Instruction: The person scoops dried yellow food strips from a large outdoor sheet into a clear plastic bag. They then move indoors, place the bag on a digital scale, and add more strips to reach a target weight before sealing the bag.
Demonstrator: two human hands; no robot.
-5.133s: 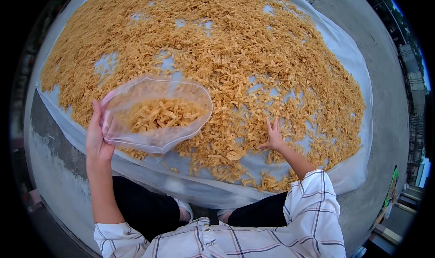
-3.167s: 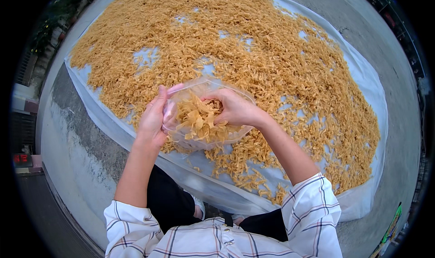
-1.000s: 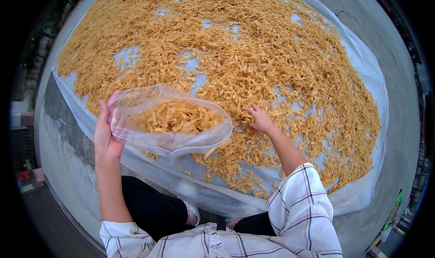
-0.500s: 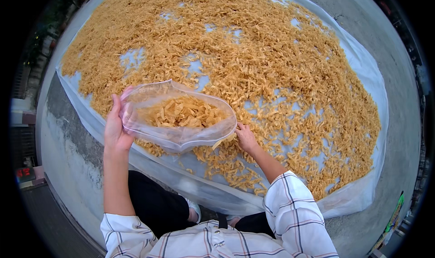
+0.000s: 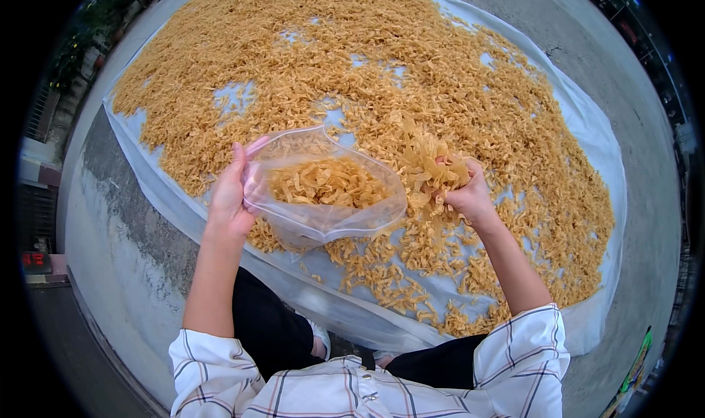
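Observation:
My left hand (image 5: 233, 190) grips one end of a clear plastic zip bag (image 5: 327, 226), thumb outside and fingers behind the film. The bag's mouth gapes toward me, and a heap of dried yellow-brown strips (image 5: 327, 183) lies inside. To the right of the bag, my right hand (image 5: 468, 192) is closed round a loose bunch of the same dried strips (image 5: 428, 167), which stick out past the fingers to the left. That bunch is held above the spread layer, close to the bag's right end but apart from it.
A wide layer of dried strips (image 5: 294, 73) covers a white sheet (image 5: 587, 154) on the concrete floor (image 5: 631, 88). Bare patches of sheet show through. My feet stand at its near edge. Potted plants line the far left; a green and yellow object (image 5: 637, 363) lies lower right.
My right hand has come up from beside the bag's lower right edge, moving right, and now holds a bunch of strips. The bag and my left hand have shifted slightly right.

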